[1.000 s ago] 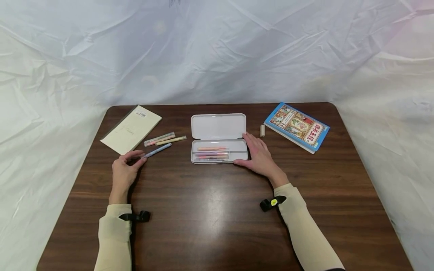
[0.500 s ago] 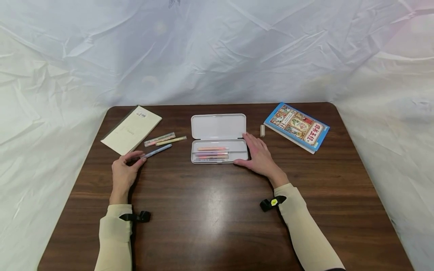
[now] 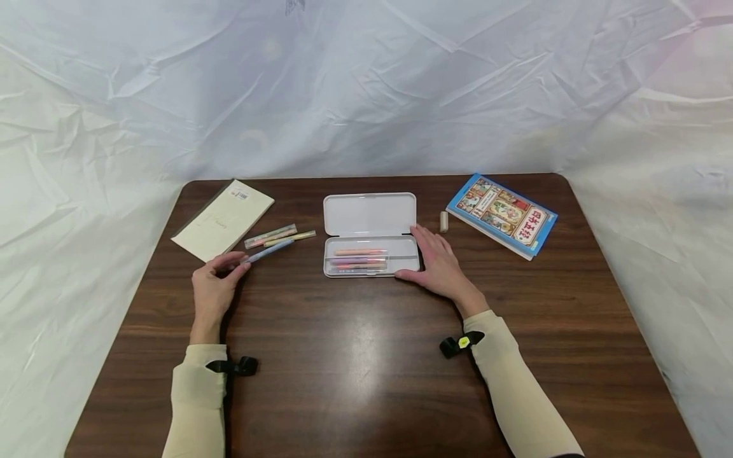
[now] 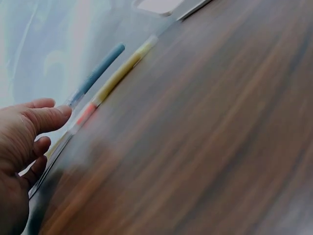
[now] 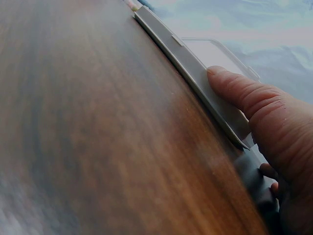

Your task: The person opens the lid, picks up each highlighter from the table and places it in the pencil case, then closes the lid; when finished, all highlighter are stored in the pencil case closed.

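- Towards the far left corner of the table (image 3: pixel 355 356) a cream notebook (image 3: pixel 223 219) lies slantwise, its near corner just beside my fingers; a careless drift of my hand could nudge it.
- My left hand (image 3: pixel 214 289) pinches the blue pen (image 3: pixel 272 250) by its left end, thumb against finger. The pen slants over the table's left half, between notebook and pencil case. Gripped so far to one end, I judge it could twist or droop if my pinch slackened, then roll towards the near edge.
- In its way lie a clear packet (image 3: pixel 269 236) with something coloured inside and a yellow pen (image 3: pixel 306 235). From the head view the blue pen's far end overlaps the yellow one; I cannot tell whether they touch. A low sweep rightward might drag both.
- The pencil case (image 3: pixel 403 247) sits inside the middle of the far edge, lid (image 3: pixel 370 214) laid back that way. Pens (image 3: pixel 361 259) crowd its left part, so anything set there might ride up.
- My right hand (image 3: pixel 441 270) holds its right end, thumb on the front wall; pressing too hard could skid the case.
- Beyond are a small eraser (image 3: pixel 443 221) and, towards the far right corner, a blue book (image 3: pixel 502 215).
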`<state>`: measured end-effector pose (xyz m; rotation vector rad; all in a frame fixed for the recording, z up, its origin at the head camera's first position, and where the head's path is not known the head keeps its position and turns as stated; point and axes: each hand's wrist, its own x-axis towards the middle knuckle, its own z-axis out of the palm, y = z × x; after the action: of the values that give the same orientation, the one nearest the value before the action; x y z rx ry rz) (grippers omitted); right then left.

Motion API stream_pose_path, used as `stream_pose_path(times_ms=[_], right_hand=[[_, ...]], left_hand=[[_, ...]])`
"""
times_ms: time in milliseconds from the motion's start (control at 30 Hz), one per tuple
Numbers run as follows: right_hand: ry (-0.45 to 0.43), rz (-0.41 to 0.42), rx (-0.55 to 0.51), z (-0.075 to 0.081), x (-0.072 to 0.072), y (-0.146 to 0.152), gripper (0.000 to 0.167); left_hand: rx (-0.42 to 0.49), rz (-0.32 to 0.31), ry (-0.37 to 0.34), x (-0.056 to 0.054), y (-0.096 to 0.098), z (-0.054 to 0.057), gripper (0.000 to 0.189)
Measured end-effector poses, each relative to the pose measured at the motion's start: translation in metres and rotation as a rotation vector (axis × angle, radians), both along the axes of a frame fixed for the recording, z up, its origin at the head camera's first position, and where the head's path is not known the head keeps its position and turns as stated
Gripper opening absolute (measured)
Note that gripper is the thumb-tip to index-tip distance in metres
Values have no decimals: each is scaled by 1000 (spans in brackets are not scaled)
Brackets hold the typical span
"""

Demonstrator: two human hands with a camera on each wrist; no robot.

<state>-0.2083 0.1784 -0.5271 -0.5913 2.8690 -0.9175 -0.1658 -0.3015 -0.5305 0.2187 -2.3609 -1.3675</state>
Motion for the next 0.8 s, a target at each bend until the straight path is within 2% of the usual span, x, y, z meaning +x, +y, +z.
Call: stream_pose_path(times_ms=[133, 267, 367, 433, 633, 800], right_hand=[[3, -1, 0, 0, 0, 1, 109], [9, -2, -4, -1, 0, 1, 109], [10, -2, -8, -1, 0, 1, 109], [11, -1, -8, -2, 0, 1, 109], [12, 3, -3, -2, -1, 1, 109], [6, 3, -5, -1, -1, 1, 109]], left_hand=[[17, -66, 56, -5, 18, 4, 21], [60, -142, 112, -8, 45, 17, 21], [80, -191, 125, -10, 65, 25, 20], [75, -212, 112, -14, 75, 22, 18], [112, -265, 66, -30, 92, 2, 20], [153, -328, 69, -38, 105, -1, 19]])
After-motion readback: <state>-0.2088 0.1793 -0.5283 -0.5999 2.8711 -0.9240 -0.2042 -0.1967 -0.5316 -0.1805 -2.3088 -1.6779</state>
